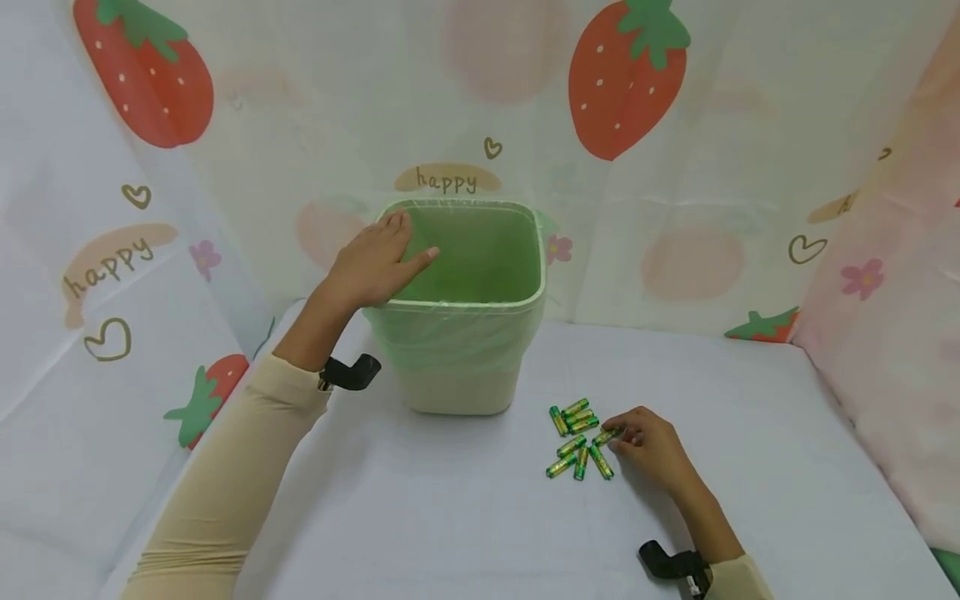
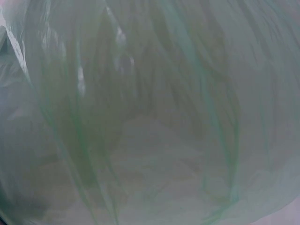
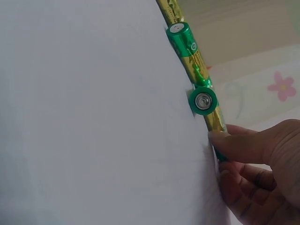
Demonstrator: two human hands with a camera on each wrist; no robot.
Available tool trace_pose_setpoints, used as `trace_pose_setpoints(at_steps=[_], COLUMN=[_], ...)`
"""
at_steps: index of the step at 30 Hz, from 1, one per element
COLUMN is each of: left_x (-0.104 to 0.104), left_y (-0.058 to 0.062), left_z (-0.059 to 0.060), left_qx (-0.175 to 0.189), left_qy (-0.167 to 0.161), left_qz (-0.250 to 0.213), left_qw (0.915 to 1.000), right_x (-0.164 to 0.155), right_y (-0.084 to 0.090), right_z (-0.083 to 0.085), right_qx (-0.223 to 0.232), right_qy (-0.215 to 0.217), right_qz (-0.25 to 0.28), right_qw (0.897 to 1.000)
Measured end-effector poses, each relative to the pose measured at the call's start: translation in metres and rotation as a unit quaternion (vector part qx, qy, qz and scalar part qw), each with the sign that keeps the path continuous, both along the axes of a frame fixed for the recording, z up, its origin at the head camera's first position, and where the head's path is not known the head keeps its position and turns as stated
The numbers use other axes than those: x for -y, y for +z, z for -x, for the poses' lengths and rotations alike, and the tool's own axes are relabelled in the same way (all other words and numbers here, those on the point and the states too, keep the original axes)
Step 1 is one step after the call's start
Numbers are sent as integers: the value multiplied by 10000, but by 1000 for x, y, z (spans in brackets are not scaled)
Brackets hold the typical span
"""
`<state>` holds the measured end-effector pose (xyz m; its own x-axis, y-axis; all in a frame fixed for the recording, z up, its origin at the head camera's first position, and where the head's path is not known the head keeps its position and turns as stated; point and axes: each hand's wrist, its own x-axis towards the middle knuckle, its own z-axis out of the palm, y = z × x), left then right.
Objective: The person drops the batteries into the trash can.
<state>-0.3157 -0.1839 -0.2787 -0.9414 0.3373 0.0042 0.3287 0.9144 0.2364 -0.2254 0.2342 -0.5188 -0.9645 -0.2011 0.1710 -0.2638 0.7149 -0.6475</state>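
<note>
A pale green trash bin (image 1: 461, 393) stands at the table's middle, lined with a thin see-through green bag (image 1: 450, 337) folded over its rim. My left hand (image 1: 375, 262) rests on the bin's left rim, fingers extended and thumb over the opening. In the left wrist view the bag (image 2: 140, 103) fills nearly everything. To the right of the bin, my right hand (image 1: 648, 446) pinches one green-and-gold battery (image 1: 604, 437) at the edge of a loose group. Thumb and fingers of the right hand (image 3: 255, 164) meet on it in the right wrist view, low at the table.
Several more batteries (image 1: 561, 465) lie scattered just left of the right hand, in front of the bin. A white cloth (image 1: 450, 508) covers the table. Behind and at the sides hangs a curtain (image 1: 750, 125) printed with strawberries.
</note>
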Motion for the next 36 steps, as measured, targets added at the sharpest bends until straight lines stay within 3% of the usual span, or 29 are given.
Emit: trace_pose_setpoints(at_steps=[27, 36], left_x=[1, 1], left_y=[-1, -1], left_z=[0, 0], left_qx=[-9, -25], left_qy=[17, 20], left_qz=[32, 10], left_qw=[10000, 10000], right_x=[-6, -6], right_y=[1, 0], right_z=[-1, 0], right_qx=[519, 529], right_qy=[-136, -108], right_qz=[182, 514], right_qw=[9984, 9972])
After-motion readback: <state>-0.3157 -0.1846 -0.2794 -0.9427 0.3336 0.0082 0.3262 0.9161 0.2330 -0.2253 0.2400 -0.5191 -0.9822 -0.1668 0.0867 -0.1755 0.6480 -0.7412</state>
